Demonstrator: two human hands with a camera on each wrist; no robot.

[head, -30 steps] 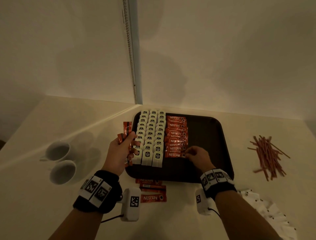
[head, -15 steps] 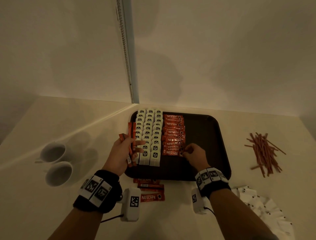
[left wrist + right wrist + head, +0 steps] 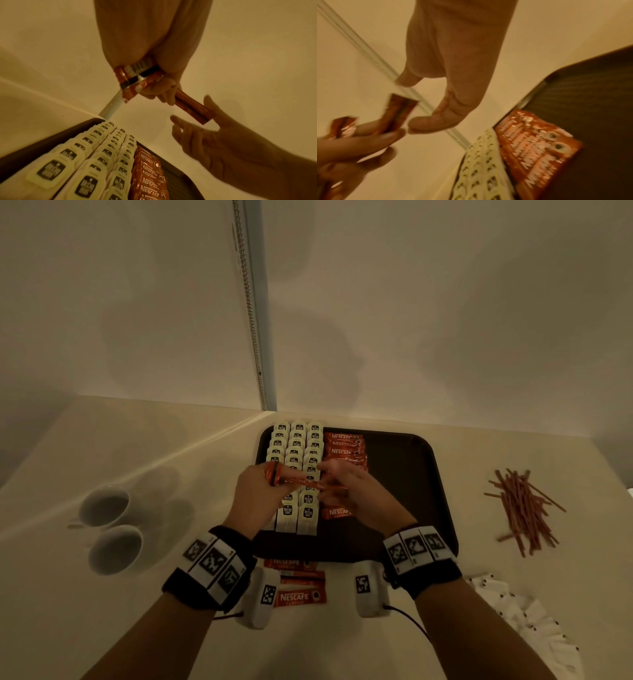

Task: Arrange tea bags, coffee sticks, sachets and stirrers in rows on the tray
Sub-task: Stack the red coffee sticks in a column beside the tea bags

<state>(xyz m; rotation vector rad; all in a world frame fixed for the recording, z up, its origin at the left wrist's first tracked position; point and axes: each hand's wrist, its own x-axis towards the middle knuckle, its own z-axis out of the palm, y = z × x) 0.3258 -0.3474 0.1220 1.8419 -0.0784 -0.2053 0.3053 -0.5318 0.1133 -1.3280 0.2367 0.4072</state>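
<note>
- Head view shows the left hand (image 3: 260, 494) above the near left part of the dark tray (image 3: 421, 491), its fingers curled round a small bundle of coffee sticks (image 3: 291, 479), which point right toward the right hand (image 3: 346, 487).
- Left wrist view shows the right hand's thumb (image 3: 212, 106) and forefinger spread either side of the free end of one stick; they look just short of pinching, so that hand holds nothing.
- On the tray, three columns of tea bags (image 3: 298, 460) fill the left side, and a column of Nescafé sticks (image 3: 346, 446) lies just to their right; the rest of the tray is bare.
- More sticks (image 3: 298, 597) lie on the table near the tray's near edge, stirrers (image 3: 524, 508) well to the right, white sachets (image 3: 527, 621) at the near right.
- Judging by looks, a stick is light, thin and slick-foiled with loose powder inside, so it probably bends mid-length; pinching the flat crimped end should slide it free without dragging its neighbours.
</note>
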